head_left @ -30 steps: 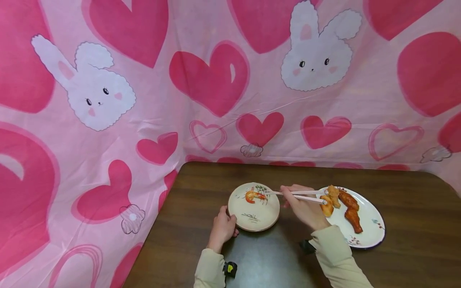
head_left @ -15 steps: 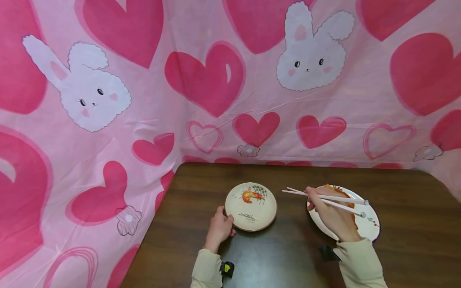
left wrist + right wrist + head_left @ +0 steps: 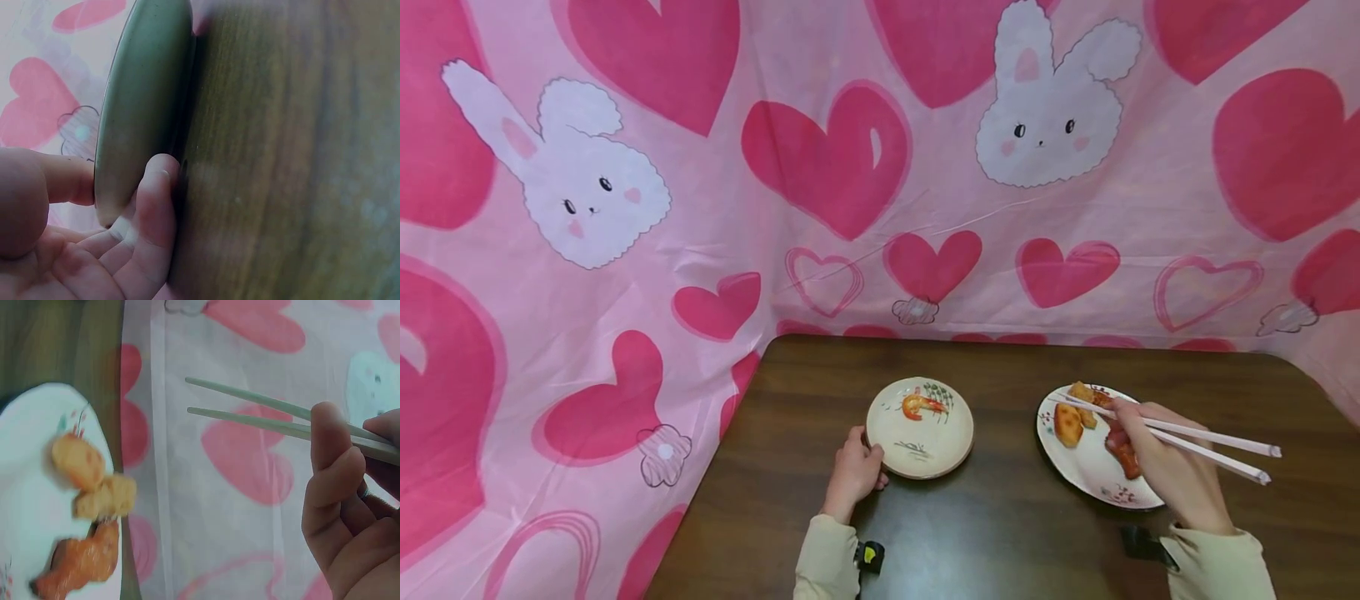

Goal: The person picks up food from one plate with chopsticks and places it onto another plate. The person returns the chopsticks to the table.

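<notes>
Your left hand [image 3: 854, 473] gripped the small round plate [image 3: 917, 462] at its near-left rim, your thumb on the edge and your fingers underneath. Ahead and to the right of that grip, on the plate's far half, lay an orange shrimp [image 3: 922, 406]. Your right hand [image 3: 1172, 467] held a pair of pale chopsticks [image 3: 250, 420], your fingers curled round them; their tips pointed leftward from your grip and stood a narrow gap apart, the patterned cloth [image 3: 247, 459] showing between them from the right wrist. The white plate [image 3: 1078, 471] lay left of and partly beneath that grip. On it, a golden oval piece [image 3: 1068, 425] lay farthest left of your fingers, a lumpy tan piece [image 3: 1088, 417] just beside it, and a browned drumstick [image 3: 1126, 457] nearest your hand, which partly covered it.
</notes>
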Demonstrator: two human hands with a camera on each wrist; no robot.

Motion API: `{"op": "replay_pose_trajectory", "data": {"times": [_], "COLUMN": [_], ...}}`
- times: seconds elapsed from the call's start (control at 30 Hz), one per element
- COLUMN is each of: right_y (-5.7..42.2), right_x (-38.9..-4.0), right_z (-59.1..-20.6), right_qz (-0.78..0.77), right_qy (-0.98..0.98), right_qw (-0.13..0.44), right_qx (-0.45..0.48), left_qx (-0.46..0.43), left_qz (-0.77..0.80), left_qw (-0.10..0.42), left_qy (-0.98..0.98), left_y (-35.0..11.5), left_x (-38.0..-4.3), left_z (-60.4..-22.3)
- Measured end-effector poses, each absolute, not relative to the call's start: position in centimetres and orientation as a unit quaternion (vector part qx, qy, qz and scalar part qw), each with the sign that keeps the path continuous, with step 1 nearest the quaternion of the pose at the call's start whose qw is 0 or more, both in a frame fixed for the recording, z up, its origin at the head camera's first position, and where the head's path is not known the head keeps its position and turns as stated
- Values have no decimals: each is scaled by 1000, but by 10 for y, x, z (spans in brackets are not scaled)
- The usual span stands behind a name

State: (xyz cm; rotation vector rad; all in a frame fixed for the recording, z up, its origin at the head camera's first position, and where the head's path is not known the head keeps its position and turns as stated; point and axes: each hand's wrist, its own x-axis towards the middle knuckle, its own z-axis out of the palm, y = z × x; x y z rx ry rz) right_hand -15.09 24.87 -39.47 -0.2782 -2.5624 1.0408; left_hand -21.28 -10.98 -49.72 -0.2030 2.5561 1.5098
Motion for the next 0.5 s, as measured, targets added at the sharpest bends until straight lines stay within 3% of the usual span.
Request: {"op": "replay_pose_trajectory", "data": {"times": [0.27,0.5], "right_y": [278,291], "right_x": [-137,-121], "right_z": [-404,-413], "right_qz": [338,338], "right_qy": [-921,-918], "right_qw": [142,149], "right_qx": [-134,-143], "left_qx": [-80,-79], "left_qz": [509,513], "left_qw": [92,95], "left_qy": [852,849], "left_y": [-110,-111], "left_x": [-215,-214], "left_z": [-500,-499]}}
